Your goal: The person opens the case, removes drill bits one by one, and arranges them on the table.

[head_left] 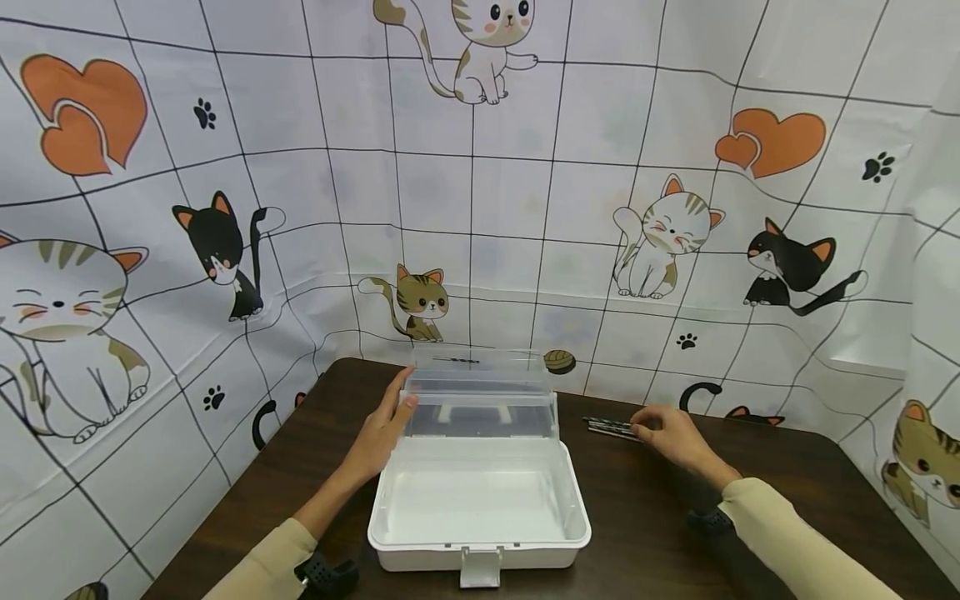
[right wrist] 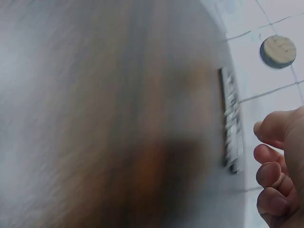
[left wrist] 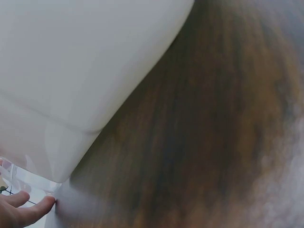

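Note:
A white plastic storage box [head_left: 480,500] lies with its lid swung back and its inside bare. My left hand [head_left: 381,433] touches the left edge of the clear lid [head_left: 483,412], thumb and fingers fairly straight. In the left wrist view, fingertips [left wrist: 47,203] are right at the box's far corner. To the right of the box lie several metal drill bits [head_left: 611,427], side by side. Over their right end is my right hand [head_left: 675,435], fingers loosely bent. The right wrist view shows the spiral drill bits [right wrist: 230,121] apart from the fingertips.
A thin dark bit [head_left: 457,360] shows through the back of the clear lid. The box's latch [head_left: 480,568] hangs down at the front. Behind the dark wooden table [head_left: 630,517] hangs a cat-patterned curtain [head_left: 510,200].

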A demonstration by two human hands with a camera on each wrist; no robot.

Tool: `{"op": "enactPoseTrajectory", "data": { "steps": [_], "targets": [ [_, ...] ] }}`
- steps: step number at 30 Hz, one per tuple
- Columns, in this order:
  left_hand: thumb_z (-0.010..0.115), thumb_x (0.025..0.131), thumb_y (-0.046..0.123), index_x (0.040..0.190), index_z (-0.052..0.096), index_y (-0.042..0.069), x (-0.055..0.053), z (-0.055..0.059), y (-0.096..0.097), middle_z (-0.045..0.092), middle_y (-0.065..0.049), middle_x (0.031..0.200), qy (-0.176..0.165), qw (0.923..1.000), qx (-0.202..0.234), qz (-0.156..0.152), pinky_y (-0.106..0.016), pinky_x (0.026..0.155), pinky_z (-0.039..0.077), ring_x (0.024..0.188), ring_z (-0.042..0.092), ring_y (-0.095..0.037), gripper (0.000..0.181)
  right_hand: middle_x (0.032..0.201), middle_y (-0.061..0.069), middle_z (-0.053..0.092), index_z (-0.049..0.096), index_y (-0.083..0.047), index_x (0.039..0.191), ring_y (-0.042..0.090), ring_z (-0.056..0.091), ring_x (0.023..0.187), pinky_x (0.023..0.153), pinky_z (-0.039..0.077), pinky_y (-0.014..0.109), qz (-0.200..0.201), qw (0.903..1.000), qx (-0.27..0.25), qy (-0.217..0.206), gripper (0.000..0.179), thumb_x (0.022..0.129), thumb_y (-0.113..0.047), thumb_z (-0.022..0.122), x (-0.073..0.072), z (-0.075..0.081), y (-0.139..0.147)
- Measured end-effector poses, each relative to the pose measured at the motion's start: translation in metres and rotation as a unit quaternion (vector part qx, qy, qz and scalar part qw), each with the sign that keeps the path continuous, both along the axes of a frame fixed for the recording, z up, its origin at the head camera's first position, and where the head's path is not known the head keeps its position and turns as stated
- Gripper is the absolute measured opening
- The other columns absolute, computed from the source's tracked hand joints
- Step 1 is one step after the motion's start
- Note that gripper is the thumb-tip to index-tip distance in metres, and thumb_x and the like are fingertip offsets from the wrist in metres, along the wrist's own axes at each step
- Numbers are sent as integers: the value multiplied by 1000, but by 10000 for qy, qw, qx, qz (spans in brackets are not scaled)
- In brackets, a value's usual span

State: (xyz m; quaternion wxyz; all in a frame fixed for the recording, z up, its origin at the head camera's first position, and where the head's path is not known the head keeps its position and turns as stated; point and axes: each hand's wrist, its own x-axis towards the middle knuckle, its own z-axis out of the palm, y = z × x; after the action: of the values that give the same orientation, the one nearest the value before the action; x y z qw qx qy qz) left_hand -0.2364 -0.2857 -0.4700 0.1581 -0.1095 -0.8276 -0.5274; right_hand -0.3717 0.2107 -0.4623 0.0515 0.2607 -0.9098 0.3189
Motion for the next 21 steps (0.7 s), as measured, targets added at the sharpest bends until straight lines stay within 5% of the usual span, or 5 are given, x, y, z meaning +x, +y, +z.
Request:
{"op": "enactPoseTrajectory", "data": {
  "steps": [5, 8, 15, 17, 21],
  "targets": [
    [39, 112, 39, 160, 17, 49, 1, 0, -2, 54, -31, 83, -53, 10000, 26, 34, -48, 64, 45, 81, 57, -38, 53, 93, 4, 68, 74, -3, 111, 17, 56, 69, 59, 47, 36, 112, 9999, -63, -65, 20, 100, -18, 70, -3, 25, -25],
    [39, 112, 40, 160, 17, 50, 1, 0, -3, 51, -32, 76, -40, 9999, -3, 93, -44, 56, 41, 70, 52, -35, 53, 95, 2, 68, 75, -8, 109, 18, 55, 66, 57, 46, 36, 192, 9997, -94, 109, 17, 100, -20, 69, -4, 42, -46],
    [39, 112, 41, 160, 17, 49, 1, 1, -4, 58, -33, 113, -9, 10000, 12, 56, -53, 81, 46, 113, 58, -41, 53, 99, 2, 68, 75, -9, 107, 18, 53, 70, 60, 44, 37, 470, 9964, -123, 695, 14, 101, -18, 67, -5, 76, -90],
    [39, 112, 40, 161, 17, 46, 0, 1, -4, 46, -26, 146, 7, 10000, 37, 6, -60, 95, 42, 135, 44, -40, 54, 100, 3, 68, 75, -7, 108, 18, 54, 72, 62, 45, 38, 534, 9955, -156, 765, 15, 100, -17, 67, -6, 82, -101],
    [39, 112, 40, 161, 17, 44, -1, 0, -3, 18, -12, 166, -44, 9999, 105, -87, -67, 107, 30, 147, 25, -40, 54, 101, 5, 69, 75, -4, 110, 20, 57, 76, 67, 47, 40, 604, 9943, -225, 848, 17, 100, -15, 68, -8, 92, -124]
  ]
}}
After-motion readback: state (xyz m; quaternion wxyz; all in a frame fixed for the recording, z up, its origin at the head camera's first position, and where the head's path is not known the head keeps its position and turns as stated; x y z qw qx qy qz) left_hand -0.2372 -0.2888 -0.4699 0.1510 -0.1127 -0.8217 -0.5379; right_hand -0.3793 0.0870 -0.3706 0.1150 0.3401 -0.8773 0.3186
